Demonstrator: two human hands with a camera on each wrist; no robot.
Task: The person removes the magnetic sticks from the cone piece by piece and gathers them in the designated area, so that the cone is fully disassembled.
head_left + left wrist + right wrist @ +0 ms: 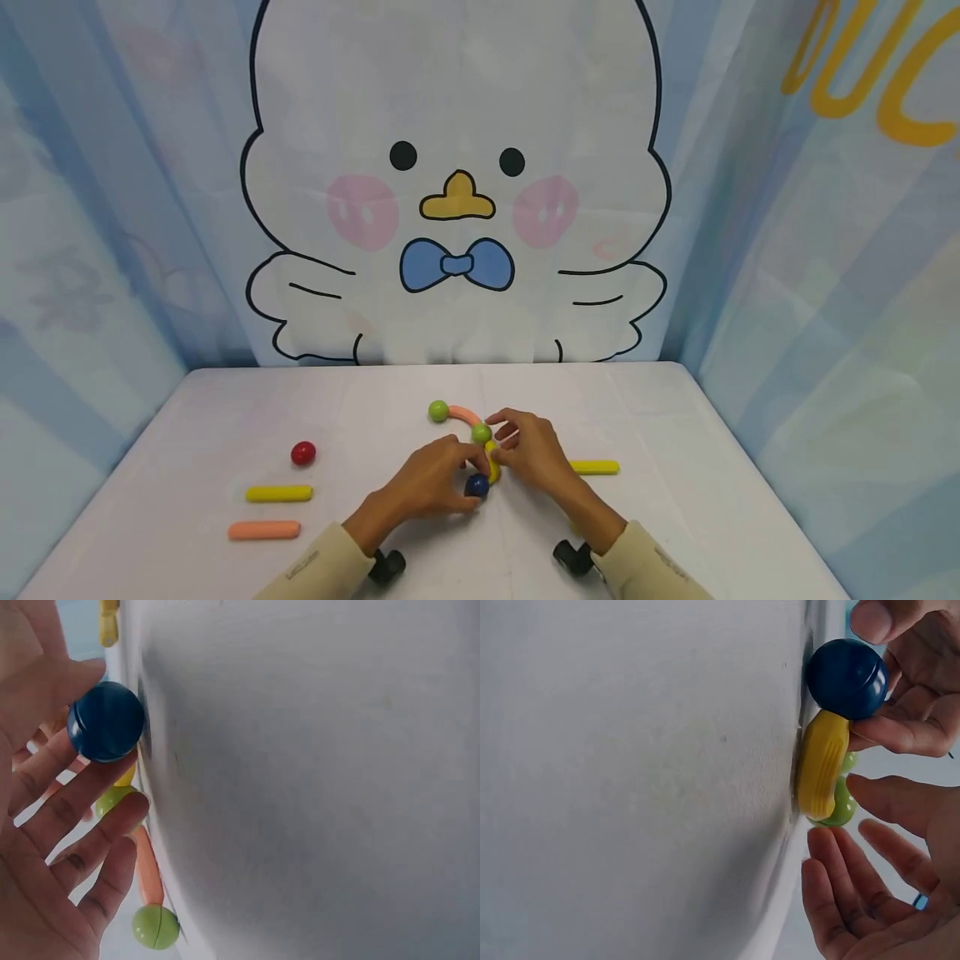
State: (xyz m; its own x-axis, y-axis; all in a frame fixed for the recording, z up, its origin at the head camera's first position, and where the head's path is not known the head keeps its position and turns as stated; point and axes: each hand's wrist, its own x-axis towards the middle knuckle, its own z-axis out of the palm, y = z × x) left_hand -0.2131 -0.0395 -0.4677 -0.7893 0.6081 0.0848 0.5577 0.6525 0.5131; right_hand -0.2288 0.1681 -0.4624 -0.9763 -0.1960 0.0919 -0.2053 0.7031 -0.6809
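On the white table a chain runs from a green ball through a curved orange stick (463, 414) and a second green ball (482, 433) to a curved yellow stick (823, 765) and a blue ball (106, 721). My left hand (435, 477) holds the blue ball between thumb and forefinger, its other fingers spread along the chain. In the right wrist view this ball meets the end of the yellow stick. My right hand (531, 450) hovers around the second green ball, thumb and fingers apart on either side of it, close by the yellow stick.
Left of the hands lie a red ball (303, 453), a straight yellow stick (279, 494) and a straight orange stick (264, 530). Another yellow stick (596, 467) lies beyond my right wrist. Printed curtains (457, 100) enclose the table at back and sides.
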